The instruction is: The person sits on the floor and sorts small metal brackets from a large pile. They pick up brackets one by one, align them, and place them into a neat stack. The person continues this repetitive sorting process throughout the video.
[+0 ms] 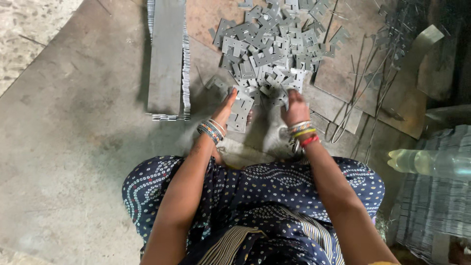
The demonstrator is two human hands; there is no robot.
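Observation:
A pile of small flat grey metal plates (272,46) with notched shapes lies on the floor ahead of me. My left hand (228,108) holds a small stack of these plates (240,114) upright by its edge, just in front of the pile. My right hand (296,107) is closed on plates (294,82) at the near edge of the pile. Both wrists wear coloured bangles. My lap in a dark blue dotted garment fills the bottom of the view.
A long neat row of stacked metal plates (168,59) stands on the floor to the left. Bent wire rods (365,93) and sheet scraps (343,78) lie to the right. A clear plastic bottle (431,162) lies on stacked sheets (441,206) at far right.

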